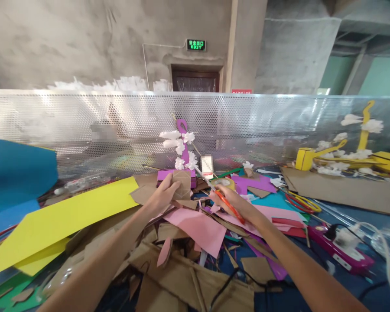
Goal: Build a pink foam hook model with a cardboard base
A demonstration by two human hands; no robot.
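My left hand (164,194) pinches a small piece of cardboard (182,185) by its left edge; faint drawn lines show on its face. In my right hand (230,200) are orange-handled scissors (225,203), their blades pointing up and to the left, apart from the cardboard. Just behind the hands stands a purple paper figure (182,126) with white tufts on it, over a purple box-shaped base (164,175). A roll of tape (225,184) lies right behind my right hand. Below both hands spreads pink paper (195,227) on a heap of cardboard scraps (169,264).
A perforated metal panel (123,125) closes off the table's far side. Long yellow sheets (84,216) lie at left. On the right are a purple power strip (341,251) with cables, red-and-yellow handled scissors (302,203) and a yellow paper model (338,158) with white tufts.
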